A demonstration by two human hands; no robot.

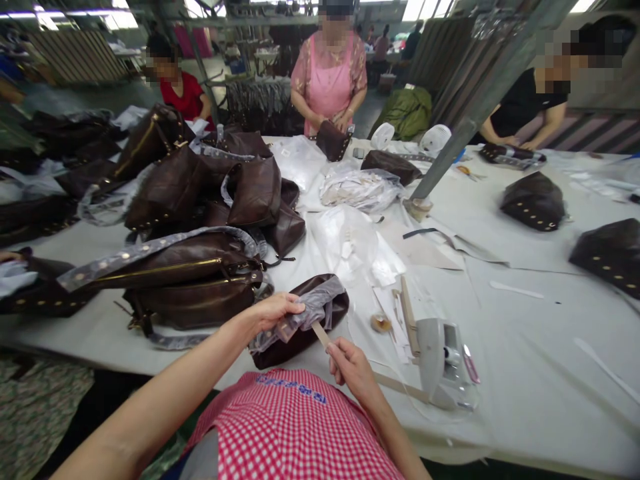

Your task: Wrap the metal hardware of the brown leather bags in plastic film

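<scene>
A dark brown leather handbag lies on the table close in front of me. Clear plastic wrap covers its studded strap, which is bunched over the bag. My left hand is closed on this wrapped strap, thumb on top. A flat beige strip, which looks like tape, runs from the plastic down to my right hand. The right fingers pinch the strip's near end. Right of that hand stands a grey tape dispenser, with another beige strip beside its base.
Brown handbags are heaped at the left. Plastic bags lie mid-table, near a tape roll. A slanted metal post rises from the table. Several co-workers handle bags across it; two more bags sit right.
</scene>
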